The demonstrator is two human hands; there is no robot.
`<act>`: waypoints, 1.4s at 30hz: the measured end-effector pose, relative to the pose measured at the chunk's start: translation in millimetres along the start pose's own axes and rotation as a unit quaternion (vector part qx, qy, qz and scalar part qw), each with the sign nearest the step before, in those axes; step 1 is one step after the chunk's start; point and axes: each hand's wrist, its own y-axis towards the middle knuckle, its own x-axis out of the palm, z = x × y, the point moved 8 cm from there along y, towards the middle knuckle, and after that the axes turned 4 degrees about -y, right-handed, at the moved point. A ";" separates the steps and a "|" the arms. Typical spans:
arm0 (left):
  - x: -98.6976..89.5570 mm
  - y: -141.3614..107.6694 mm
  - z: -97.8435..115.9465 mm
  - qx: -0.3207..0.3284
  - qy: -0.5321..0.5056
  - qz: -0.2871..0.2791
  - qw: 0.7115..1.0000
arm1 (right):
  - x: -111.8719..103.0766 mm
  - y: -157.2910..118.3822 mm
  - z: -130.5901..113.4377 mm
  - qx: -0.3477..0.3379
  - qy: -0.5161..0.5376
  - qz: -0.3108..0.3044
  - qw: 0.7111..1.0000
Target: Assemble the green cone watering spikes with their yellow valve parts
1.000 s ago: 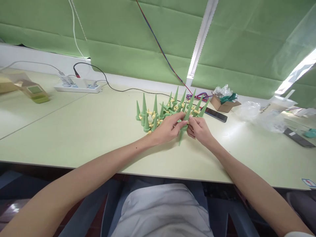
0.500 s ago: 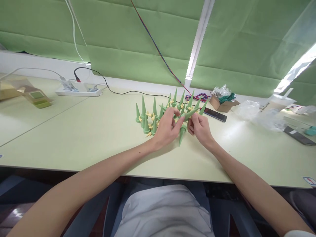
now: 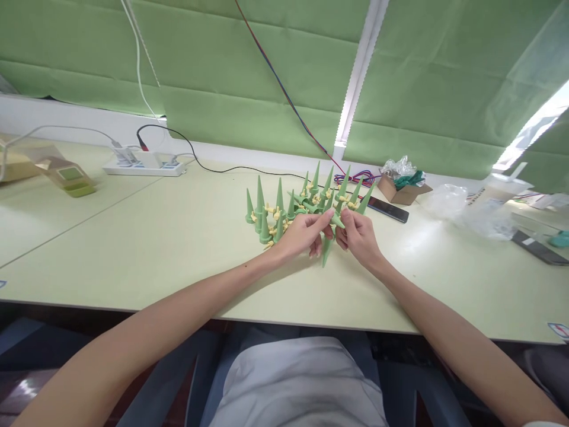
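My left hand [image 3: 306, 232] pinches a green cone [image 3: 338, 220] between thumb and fingers, with the cone's tip pointing down to the right. Close on its right, my right hand [image 3: 359, 234] has thumb and fingers pressed together at that cone; anything small between them is hidden. Below and between the hands another green cone [image 3: 326, 252] points toward me. Several upright green cones [image 3: 260, 198] with small yellow pieces [image 3: 269, 209] among them stand to the left of and behind my hands. A few cones lie on their sides behind my left hand.
A phone [image 3: 387, 209] lies right of the cones, near a small cardboard box [image 3: 400, 193]. Farther right are plastic wrap, a cup [image 3: 500, 188] and a dark device [image 3: 539, 247]. A power strip [image 3: 142, 169] sits at the back left.
The cone in my left hand has turned from pointing up and right to pointing down and right. My left fingers have moved down and curled beneath it.
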 end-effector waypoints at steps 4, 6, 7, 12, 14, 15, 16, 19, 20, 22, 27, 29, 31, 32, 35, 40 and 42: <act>1.9 -1.7 0.1 0.005 0.015 -0.018 1.000 | -2.7 0.2 -4.4 0.006 -0.011 0.013 1.000; 1.7 -3.6 4.3 0.027 0.048 -0.012 0.998 | -4.1 0.2 -6.0 0.014 -0.018 0.024 0.999; 1.4 -4.6 6.8 0.039 0.068 -0.005 0.997 | -4.5 0.2 -6.0 0.020 -0.017 0.028 0.999; -3.5 -6.2 15.1 0.091 0.152 0.050 0.983 | -3.9 0.2 2.3 0.058 0.029 0.036 0.997; -6.7 -6.3 18.9 0.134 0.178 0.078 0.972 | -3.2 0.1 6.9 0.073 0.052 0.034 0.995; -7.5 -6.4 20.4 0.157 0.189 0.087 0.965 | -2.9 0.1 8.9 0.080 0.061 0.032 0.994; -7.9 -6.7 21.8 0.178 0.202 0.093 0.959 | -2.6 0.1 10.5 0.084 0.068 0.030 0.994; -7.7 -7.4 24.5 0.215 0.236 0.100 0.942 | -2.5 0.9 12.4 0.082 0.079 0.028 0.993; -7.1 -7.5 25.0 0.217 0.245 0.100 0.940 | -2.5 1.3 11.9 0.076 0.080 0.028 0.994; -5.4 -7.5 25.9 0.210 0.260 0.095 0.938 | -1.7 2.0 10.3 0.062 0.075 0.024 0.995; -3.3 -9.0 25.7 0.169 0.252 0.097 0.948 | -1.3 2.4 8.1 0.045 0.055 0.021 0.997; -4.2 -9.4 23.7 0.148 0.218 0.102 0.959 | -3.0 2.6 6.9 0.037 0.052 0.026 0.998; -3.7 -8.3 20.5 0.124 0.164 0.090 0.974 | -5.1 3.0 5.6 0.029 0.052 0.033 0.998; -2.7 -7.1 18.2 0.109 0.128 0.078 0.983 | -5.9 3.1 4.8 0.026 0.052 0.035 0.998; 1.6 -2.4 8.2 0.041 0.022 0.030 0.998 | -6.4 3.2 1.5 0.018 0.038 0.034 0.999; 5.7 2.3 -5.2 -0.043 -0.082 -0.016 0.996 | -0.6 1.1 -4.4 0.010 0.003 0.015 1.000; 5.7 3.1 -8.3 -0.058 -0.116 -0.021 0.991 | 0.6 -0.1 -5.2 0.008 -0.001 0.013 1.000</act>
